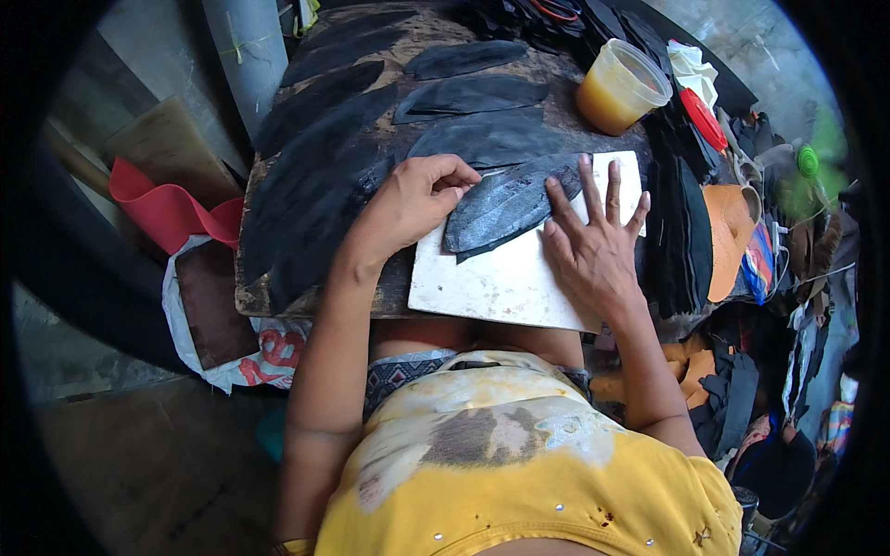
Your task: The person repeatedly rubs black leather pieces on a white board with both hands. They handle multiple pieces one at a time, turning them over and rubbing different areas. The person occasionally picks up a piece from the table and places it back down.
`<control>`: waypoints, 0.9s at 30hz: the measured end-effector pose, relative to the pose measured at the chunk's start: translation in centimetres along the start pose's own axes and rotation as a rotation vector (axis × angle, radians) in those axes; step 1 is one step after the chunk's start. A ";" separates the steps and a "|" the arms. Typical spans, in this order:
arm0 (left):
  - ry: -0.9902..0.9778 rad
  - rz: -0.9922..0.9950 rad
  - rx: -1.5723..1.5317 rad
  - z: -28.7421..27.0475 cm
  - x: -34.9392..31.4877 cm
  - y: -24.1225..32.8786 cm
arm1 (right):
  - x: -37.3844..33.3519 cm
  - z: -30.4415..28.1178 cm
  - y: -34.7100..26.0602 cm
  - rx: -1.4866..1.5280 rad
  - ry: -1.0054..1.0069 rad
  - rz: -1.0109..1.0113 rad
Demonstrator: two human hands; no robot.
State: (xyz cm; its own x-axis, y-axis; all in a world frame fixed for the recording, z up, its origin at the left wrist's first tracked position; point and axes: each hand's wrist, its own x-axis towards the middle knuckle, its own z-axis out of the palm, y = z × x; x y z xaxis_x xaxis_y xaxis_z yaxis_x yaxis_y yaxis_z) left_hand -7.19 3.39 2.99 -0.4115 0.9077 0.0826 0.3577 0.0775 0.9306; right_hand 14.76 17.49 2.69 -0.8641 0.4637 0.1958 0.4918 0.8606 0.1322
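1. Lying at frame centre on a white board (pixel 501 278), a dark leaf-shaped piece (pixel 505 206) is pinned by both hands.
2. Left hand (pixel 417 199) curls closed on its left edge.
3. Right hand (pixel 593 246) rests open, fingers spread, on its right end.
4. More dark pieces (pixel 324 167) cover the worktop (pixel 250 296), upper left; a tub (pixel 623 85) stands upper right.

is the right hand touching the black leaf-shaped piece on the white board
Touching. The head view shows the right hand lying flat, its fingertips resting on the black leaf-shaped piece.
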 end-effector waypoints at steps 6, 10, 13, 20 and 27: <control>-0.041 0.003 -0.030 -0.2 0.5 -0.7 | -1.2 -1.1 -5.3 0.167 -0.052 -0.255; 0.005 -0.052 0.006 0.8 0.3 -0.2 | -0.5 -1.9 -5.8 0.426 -0.122 -0.432; 0.081 0.019 0.123 1.3 0.0 0.4 | 3.7 -2.5 -1.1 1.029 -0.108 -0.242; 0.165 -0.008 0.018 -2.6 0.3 2.4 | 21.4 -2.6 18.4 0.335 0.085 0.336; 0.099 0.042 -0.124 -11.7 2.9 7.5 | 26.2 -0.9 22.6 0.293 -0.496 0.310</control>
State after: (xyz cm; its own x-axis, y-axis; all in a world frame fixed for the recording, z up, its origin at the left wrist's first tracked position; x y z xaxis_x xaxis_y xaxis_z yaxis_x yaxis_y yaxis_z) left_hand -15.49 1.77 14.39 -0.4809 0.8636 0.1516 0.2731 -0.0168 0.9619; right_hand 3.36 48.89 11.63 -0.6679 0.6817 -0.2985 0.7374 0.6603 -0.1422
